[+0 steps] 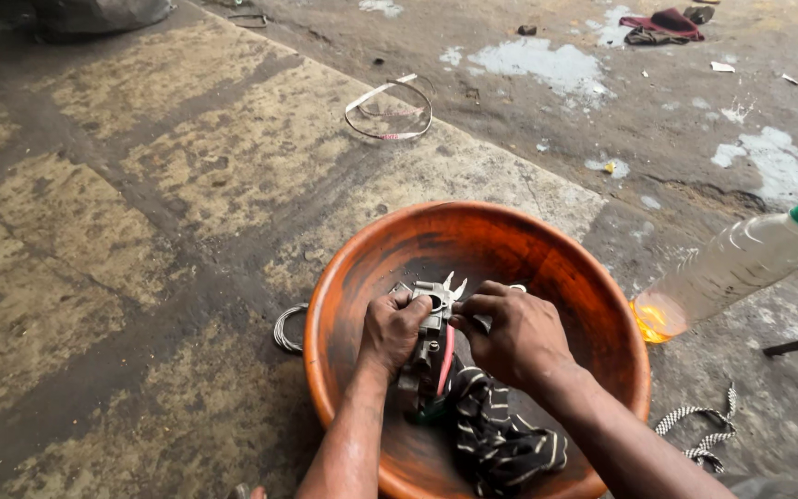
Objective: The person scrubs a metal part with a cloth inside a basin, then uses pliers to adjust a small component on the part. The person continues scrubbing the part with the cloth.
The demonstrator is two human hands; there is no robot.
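Grey cast-metal part (429, 337), blocky with bolt holes and thin fins at the top, held upright inside the orange basin (547, 249) on the concrete floor. Probably heavy, rigid, likely oily and slippery; best gripped round the thick body. Left hand (394, 331) wrapped tight round its side; right hand (514, 337) pinching at its top, fingers closed. Striped rag (501, 439) lying below.

Inside the orange basin (547, 268), the far half of the bowl is lying open, while the near half is being crowded by a striped cloth (501, 434) and a grey metal part (427, 346). Just outside its right rim a tilted plastic bottle (731, 268) is blocking passage. A wire coil (288, 328) is touching the left rim; beyond it the concrete floor (122, 231) is lying open.
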